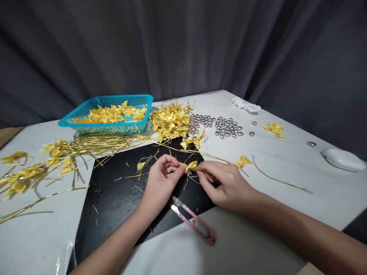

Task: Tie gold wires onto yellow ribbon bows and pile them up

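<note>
A: Head view, hands?
B: Left hand [160, 179] and right hand [226, 183] together, both pinching one yellow bow [189, 165] between them.
A: Containers?
B: Teal basket [86, 119] beyond left hand, full of bows. White dish [344, 159] far right of right hand.

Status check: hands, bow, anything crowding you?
Left hand and right hand pinching one yellow bow over black mat. Pink snips lie close below.
</note>
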Demonstrator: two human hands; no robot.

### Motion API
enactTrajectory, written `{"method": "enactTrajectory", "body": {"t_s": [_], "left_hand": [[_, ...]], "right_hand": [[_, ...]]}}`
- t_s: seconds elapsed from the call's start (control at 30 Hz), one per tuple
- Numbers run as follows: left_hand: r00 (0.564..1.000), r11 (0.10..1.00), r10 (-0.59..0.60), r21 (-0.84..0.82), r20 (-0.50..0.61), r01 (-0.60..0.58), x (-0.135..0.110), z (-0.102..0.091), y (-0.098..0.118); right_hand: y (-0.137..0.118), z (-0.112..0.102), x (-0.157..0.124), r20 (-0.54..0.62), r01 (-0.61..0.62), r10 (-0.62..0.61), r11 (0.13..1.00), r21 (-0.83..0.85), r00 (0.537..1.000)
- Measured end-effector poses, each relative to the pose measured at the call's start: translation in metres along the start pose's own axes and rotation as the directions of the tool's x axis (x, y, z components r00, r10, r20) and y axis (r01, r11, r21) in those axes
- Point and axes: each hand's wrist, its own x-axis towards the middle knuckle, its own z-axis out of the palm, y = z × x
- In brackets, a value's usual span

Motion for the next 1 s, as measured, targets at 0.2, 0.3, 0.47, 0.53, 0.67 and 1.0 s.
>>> {"method": "enactTrajectory", "body": {"t_s": [0.2, 0.3, 0.47, 0.53, 0.67, 1.0], "left_hand": [[1.000, 1.000, 0.007, 0.017, 0.019, -0.008, -0.0008, -0.0013, -0.0010], [0.999, 1.000, 0.024, 0.007, 0.041, -0.024, -0.0008, -0.0011, -0.0011], [0.996, 0.999, 0.038, -0.009, 0.078, -0.038, -0.0011, -0.0009, -0.0006], [0.995, 0.999, 0.044, -0.015, 0.092, -0.043, -0.0011, -0.0012, -0.0004], [0.993, 0.999, 0.042, -0.026, 0.109, -0.039, -0.0012, -0.0018, -0.0005], [0.981, 0.991, -0.088, -0.085, 0.174, 0.104, 0.0013, -0.0032, -0.0012]], "right_hand": [[-0.0014, 0.0012, -0.0006, 0.017, -0.024, 0.024, 1.000, -0.006, 1.000], [-0.0022, 0.0022, -0.0028, 0.040, -0.046, 0.046, 0.999, -0.011, 0.998], [-0.0036, 0.0030, -0.0039, 0.059, -0.063, 0.064, 0.998, -0.017, 0.996], [-0.0041, 0.0026, -0.0037, 0.063, -0.065, 0.066, 0.998, -0.016, 0.996], [-0.0041, 0.0014, -0.0035, 0.061, -0.060, 0.061, 0.998, -0.018, 0.996], [0.0012, 0.0003, -0.0060, 0.118, -0.029, 0.031, 0.999, -0.017, 0.992]]}}
